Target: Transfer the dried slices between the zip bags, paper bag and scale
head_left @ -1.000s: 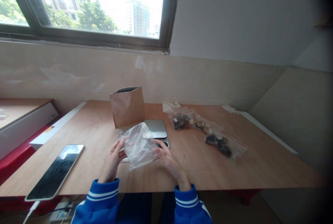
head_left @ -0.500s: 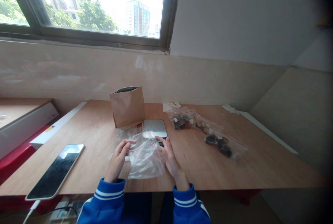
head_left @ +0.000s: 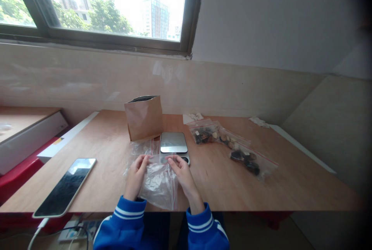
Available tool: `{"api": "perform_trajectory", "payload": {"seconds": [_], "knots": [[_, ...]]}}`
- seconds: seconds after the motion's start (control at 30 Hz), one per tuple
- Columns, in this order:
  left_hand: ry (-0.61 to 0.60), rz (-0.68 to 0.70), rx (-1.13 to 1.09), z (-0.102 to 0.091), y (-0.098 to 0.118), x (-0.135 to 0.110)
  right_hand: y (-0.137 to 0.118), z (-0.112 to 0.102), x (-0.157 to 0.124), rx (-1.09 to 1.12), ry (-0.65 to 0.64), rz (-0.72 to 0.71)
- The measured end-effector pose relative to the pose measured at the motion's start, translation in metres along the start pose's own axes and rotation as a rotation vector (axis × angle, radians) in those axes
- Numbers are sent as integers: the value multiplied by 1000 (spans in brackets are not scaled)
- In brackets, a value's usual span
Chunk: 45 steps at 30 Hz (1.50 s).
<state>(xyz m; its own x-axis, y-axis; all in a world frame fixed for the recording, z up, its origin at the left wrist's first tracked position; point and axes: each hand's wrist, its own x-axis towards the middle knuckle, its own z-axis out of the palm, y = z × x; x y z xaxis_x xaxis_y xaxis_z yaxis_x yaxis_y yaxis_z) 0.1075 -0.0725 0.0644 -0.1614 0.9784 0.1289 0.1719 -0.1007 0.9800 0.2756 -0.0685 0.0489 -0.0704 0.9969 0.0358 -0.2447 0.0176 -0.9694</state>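
Just in front of the digital scale (head_left: 173,142), I have the left hand (head_left: 136,176) and right hand (head_left: 182,176) both pinching the top edge of a clear zip bag (head_left: 159,188).

One wooden desk (head_left: 290,192) carries everything counted here. Near its front edge are two bare hands, the left hand (head_left: 136,176) and the right hand (head_left: 183,175), with one clear plastic zip bag with a red seal line (head_left: 159,186) between them. Toward the far edge stand one brown kraft paper bag (head_left: 144,118) and one silver rectangular digital scale (head_left: 173,142). Toward the right lie three clear zip bags of dark and tan pieces (head_left: 205,135), overlapping so that their edges are hard to separate, and along the far edge two crumpled white tissues (head_left: 194,117). Near the left edge lies one flat white-framed tablet (head_left: 64,187), trailing one white cable (head_left: 37,230).
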Motion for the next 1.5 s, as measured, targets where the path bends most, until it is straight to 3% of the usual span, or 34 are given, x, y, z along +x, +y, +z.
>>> {"api": "perform_trajectory", "payload": {"seconds": [0.23,0.33,0.47,0.53,0.63,0.8,0.87,0.93,1.17,1.5], "knots": [[132,-33,30,1,5,-3,4,3,0,29,-46,26],[265,-61,7,-2,-1,0,10,4,3,54,21,21],[448,-49,-93,-21,-11,8,12,-10,7,102,169,5],[352,-42,-81,-30,-13,10,9,-21,7,153,266,13],[107,-106,-102,-33,-10,10,4,-31,6,211,359,27],[-341,-192,-45,-11,0,1,3,-27,5,245,366,-13],[-421,-148,-14,-6,2,-1,3,-26,5,241,353,-14],[-395,-100,-2,-5,3,-1,3,-27,5,231,351,1],[-78,-125,-93,-9,-1,3,4,-31,6,253,421,-23],[-36,-232,-259,-9,4,2,6,-28,8,316,405,-18]]}}
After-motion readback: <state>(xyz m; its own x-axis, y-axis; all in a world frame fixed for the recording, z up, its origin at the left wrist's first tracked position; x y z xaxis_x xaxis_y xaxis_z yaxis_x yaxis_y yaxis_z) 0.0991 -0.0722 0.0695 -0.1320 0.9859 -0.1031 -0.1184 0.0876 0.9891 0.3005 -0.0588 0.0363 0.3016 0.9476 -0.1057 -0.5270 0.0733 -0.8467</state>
